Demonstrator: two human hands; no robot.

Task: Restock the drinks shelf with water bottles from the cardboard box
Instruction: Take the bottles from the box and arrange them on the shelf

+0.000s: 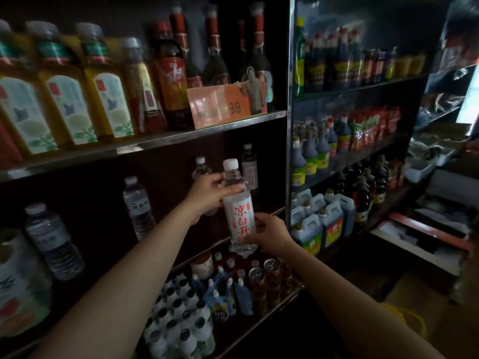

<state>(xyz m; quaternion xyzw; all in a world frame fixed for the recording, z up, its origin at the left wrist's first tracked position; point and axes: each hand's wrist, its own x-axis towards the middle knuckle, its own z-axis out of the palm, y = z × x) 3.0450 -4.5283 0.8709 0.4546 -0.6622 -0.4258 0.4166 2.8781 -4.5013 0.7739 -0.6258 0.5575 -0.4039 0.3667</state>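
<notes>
Head view: 1 water bottle (239,211), white cap, white label with red characters, is upright in front of the middle drinks shelf (269,211), held by both hands. Left hand (207,194) fingers are curled round its shoulder. Right hand (269,235) fingers are clamped on its lower body. 2 water bottles (138,207) stand further left on this shelf. Cans (264,278) stand on the shelf below.

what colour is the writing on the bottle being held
Red, on the water bottle label, head view.
</notes>
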